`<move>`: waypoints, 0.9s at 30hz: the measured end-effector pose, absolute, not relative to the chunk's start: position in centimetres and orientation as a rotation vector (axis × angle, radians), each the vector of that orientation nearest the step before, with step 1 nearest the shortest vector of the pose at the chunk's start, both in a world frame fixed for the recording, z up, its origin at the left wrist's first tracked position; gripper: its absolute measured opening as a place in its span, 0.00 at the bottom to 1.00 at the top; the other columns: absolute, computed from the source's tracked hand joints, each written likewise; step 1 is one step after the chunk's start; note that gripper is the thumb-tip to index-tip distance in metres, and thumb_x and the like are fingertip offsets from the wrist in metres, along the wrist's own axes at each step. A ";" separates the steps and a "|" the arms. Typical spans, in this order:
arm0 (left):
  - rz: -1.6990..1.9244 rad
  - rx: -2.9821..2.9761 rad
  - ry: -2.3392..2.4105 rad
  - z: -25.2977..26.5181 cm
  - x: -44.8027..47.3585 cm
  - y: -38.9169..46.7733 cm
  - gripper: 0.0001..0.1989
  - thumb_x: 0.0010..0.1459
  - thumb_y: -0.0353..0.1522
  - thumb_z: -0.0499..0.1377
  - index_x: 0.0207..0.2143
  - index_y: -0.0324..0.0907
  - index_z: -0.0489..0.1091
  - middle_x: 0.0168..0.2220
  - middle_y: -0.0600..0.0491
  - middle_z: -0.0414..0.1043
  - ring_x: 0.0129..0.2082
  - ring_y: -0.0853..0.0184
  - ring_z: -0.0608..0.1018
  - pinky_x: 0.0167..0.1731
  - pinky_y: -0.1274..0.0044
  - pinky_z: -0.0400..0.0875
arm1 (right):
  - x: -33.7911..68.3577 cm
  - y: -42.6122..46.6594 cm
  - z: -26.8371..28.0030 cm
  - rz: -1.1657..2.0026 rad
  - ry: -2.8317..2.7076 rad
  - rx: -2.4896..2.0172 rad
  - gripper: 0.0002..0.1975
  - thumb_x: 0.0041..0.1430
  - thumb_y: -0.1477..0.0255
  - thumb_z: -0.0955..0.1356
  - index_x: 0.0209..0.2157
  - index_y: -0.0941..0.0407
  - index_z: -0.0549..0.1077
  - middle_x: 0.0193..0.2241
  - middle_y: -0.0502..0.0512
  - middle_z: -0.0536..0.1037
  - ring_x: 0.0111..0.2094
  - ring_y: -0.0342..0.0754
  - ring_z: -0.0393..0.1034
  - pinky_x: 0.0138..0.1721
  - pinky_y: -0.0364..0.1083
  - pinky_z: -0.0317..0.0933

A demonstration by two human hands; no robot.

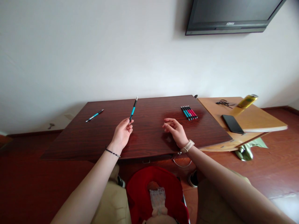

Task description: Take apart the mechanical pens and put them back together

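My left hand [123, 130] pinches the lower end of a teal and black pen [133, 109], its silver tip pointing up and away above the dark wooden table. Over the table's front right part, my right hand [174, 130] hovers with fingers loosely curled and slightly apart, seemingly holding nothing. Past it, a row of teal and pink pens [189, 113] lies side by side. Another teal pen [94, 115] rests alone, slanted, on the left of the table.
Adjoining the dark table [154, 146] on the right is a lighter wooden table [268, 119] with a black phone [232, 123], a yellow can [247, 101] and a dark cable [224, 103]. A television [233, 18] hangs on the wall. Below me is a red seat [137, 186].
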State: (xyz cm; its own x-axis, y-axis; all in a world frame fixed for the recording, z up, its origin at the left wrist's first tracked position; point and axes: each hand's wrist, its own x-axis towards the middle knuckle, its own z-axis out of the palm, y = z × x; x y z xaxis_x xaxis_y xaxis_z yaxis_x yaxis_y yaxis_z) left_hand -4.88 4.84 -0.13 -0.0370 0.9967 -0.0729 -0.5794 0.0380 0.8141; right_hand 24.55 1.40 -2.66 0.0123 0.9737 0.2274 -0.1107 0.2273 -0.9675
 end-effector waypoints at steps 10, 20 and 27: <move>1.430 0.627 0.784 0.0 -4.6 4.9 0.14 0.50 0.31 0.77 0.37 0.40 0.77 0.37 0.52 0.79 0.26 0.77 0.70 0.24 0.83 0.62 | 24.6 1.4 -2.8 1.100 -1.254 -0.959 0.20 0.65 0.56 0.74 0.52 0.53 0.75 0.35 0.54 0.82 0.33 0.47 0.73 0.36 0.46 0.66; 1.433 0.796 0.780 0.4 -4.4 4.5 0.16 0.50 0.32 0.76 0.41 0.43 0.80 0.41 0.51 0.79 0.27 0.76 0.69 0.25 0.82 0.62 | 24.6 1.3 -2.7 1.105 -1.259 -0.972 0.19 0.65 0.56 0.73 0.50 0.54 0.76 0.35 0.54 0.82 0.33 0.47 0.73 0.37 0.47 0.67; 1.547 1.209 1.023 0.4 -3.8 4.1 0.14 0.55 0.37 0.74 0.41 0.42 0.78 0.40 0.49 0.81 0.29 0.73 0.72 0.28 0.80 0.65 | 24.6 1.3 -2.7 1.115 -1.267 -0.972 0.17 0.66 0.58 0.73 0.50 0.53 0.76 0.34 0.53 0.82 0.33 0.47 0.73 0.37 0.46 0.67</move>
State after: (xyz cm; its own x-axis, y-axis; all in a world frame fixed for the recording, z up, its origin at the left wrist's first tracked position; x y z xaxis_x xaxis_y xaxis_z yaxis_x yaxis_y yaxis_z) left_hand -3.82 4.10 0.36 -0.1227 0.9629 0.2405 -0.1558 -0.2581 0.9535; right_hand 24.56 1.32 -2.66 -0.0277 0.9764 0.2142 -0.0882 0.2110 -0.9735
